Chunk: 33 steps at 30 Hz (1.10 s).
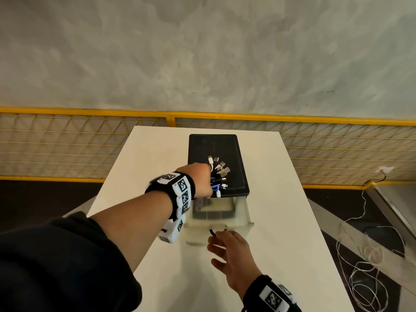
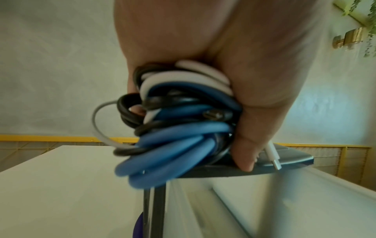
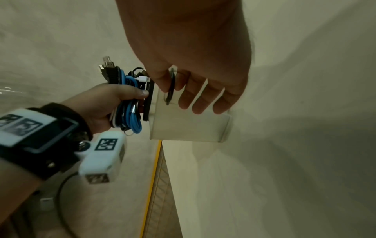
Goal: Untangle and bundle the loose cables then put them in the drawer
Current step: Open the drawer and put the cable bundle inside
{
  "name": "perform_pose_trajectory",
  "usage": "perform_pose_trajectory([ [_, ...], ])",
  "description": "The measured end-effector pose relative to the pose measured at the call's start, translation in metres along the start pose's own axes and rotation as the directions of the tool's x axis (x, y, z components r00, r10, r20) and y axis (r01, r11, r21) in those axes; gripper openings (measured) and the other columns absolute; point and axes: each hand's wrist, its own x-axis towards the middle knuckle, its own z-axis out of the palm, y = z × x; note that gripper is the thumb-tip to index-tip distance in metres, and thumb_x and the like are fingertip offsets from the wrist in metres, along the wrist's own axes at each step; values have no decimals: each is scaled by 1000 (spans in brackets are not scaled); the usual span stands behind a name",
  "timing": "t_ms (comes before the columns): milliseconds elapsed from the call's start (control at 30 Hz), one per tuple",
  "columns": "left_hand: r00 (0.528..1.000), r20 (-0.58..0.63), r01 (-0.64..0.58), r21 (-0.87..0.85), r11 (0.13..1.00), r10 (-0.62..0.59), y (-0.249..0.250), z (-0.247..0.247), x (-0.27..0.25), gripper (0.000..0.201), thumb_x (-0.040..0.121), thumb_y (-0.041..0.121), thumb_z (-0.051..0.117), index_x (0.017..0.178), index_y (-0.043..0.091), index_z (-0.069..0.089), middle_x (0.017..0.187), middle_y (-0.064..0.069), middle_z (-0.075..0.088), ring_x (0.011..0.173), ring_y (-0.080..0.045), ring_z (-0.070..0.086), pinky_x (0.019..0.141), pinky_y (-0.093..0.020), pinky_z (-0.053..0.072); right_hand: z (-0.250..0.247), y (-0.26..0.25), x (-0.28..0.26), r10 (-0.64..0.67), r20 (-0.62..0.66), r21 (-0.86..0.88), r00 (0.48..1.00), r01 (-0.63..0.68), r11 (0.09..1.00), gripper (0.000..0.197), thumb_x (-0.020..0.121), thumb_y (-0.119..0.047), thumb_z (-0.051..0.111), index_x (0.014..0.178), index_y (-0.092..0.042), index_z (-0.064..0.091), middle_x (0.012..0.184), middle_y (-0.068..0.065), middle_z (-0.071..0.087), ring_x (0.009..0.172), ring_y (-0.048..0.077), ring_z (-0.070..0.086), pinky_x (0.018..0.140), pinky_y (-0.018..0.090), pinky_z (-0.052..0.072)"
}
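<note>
Cable bundle (image 1: 219, 177) not yet in drawer — clamped in left hand (image 1: 198, 179) at front-left edge of cabinet's black top (image 1: 216, 149), directly above pulled-out drawer (image 1: 244, 212).

Near to far:

- Right hand (image 1: 229, 251) nearest, low over white table (image 1: 292, 244), at the drawer front. Black ring pull (image 1: 213, 233) caught between first two digits. Other three fingers straight and spread apart, hanging in front of drawer face (right wrist view).
- Drawer next: translucent, slid out toward the person, motion-blurred in head view. Dark shape inside, too blurred to identify.
- Left hand above it: closed fist, fingers wrapped tight round the bundle. Thumb tip touching edge of black top (left wrist view).
- Bundle itself: blue, black and white loops coiled together. USB plugs fanned out past the knuckles, over the black top. One white connector (image 2: 272, 155) poking out just beside the thumb, one thin white loop sticking out of the coil on the far side.
- Black bands with square markers (image 1: 180, 188) on both wrists.
- Behind table: yellow mesh fence (image 1: 90, 140), grey wall (image 1: 202, 52) above.
- On floor at right: loose white cord (image 1: 360, 266) — well apart from the bundle and off the table.
</note>
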Motion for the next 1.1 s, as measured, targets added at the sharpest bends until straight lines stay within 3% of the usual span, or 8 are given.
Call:
perform_pose_trajectory([
  [300,1000,-18,18,5,1000,-18,4,-1,2,28,60,25,72,72,20,47,72,-1,62,66,-22,64,55,-27,49,-41,31,-53,89,70,-93,994,-82,992,23,84,-22,67,102,-7,67,87,10,75,78,24,72,68,34,42],
  [467,1000,-14,20,-7,1000,-20,5,-2,0,28,61,25,73,76,20,50,73,-2,62,67,-22,64,56,-27,48,-43,34,-66,128,96,-146,987,-113,983,31,82,-23,70,108,-4,68,88,12,75,79,27,73,65,32,41],
  [667,1000,-15,18,-27,999,-18,4,-2,-2,26,62,22,72,75,20,50,73,-2,62,66,-21,63,55,-27,48,-47,34,-66,146,152,-250,978,-105,963,28,86,-16,72,106,3,69,91,21,75,82,36,73,67,35,58],
  [767,1000,-20,9,-16,1000,-9,3,-3,-5,21,67,23,68,75,21,49,73,-1,61,66,-21,62,57,-27,49,-54,29,-64,191,197,-419,962,-93,903,34,80,-28,77,99,-1,73,93,19,75,87,30,71,82,37,55],
  [833,1000,-16,10,-26,1000,-10,4,-4,-11,18,70,22,66,76,20,50,72,-1,60,65,-19,61,56,-26,47,-65,26,-62,151,211,-608,966,9,794,36,70,-44,74,85,-12,72,83,3,72,82,15,69,85,28,51],
  [967,972,227,98,-164,982,-59,17,-3,-29,25,69,21,81,72,15,57,68,0,60,65,-19,60,60,-25,49,-97,9,-55,-41,32,-906,999,46,422,37,62,-59,70,69,-25,58,74,-11,65,70,-2,59,74,16,46],
  [1033,892,445,227,-288,930,-80,24,10,-35,27,66,25,84,75,12,62,73,-4,65,73,-26,64,73,-31,55,-107,9,-57,-165,-21,-915,986,48,400,43,61,-58,77,80,-25,58,76,-10,67,72,-3,60,67,9,40],
  [1100,777,627,352,-362,863,-54,30,26,-37,26,64,27,82,72,9,66,78,-11,68,74,-30,65,79,-39,56,-108,8,-59,-211,-30,-876,977,76,476,58,54,-58,84,95,-30,54,82,-8,67,73,1,62,64,8,39],
])
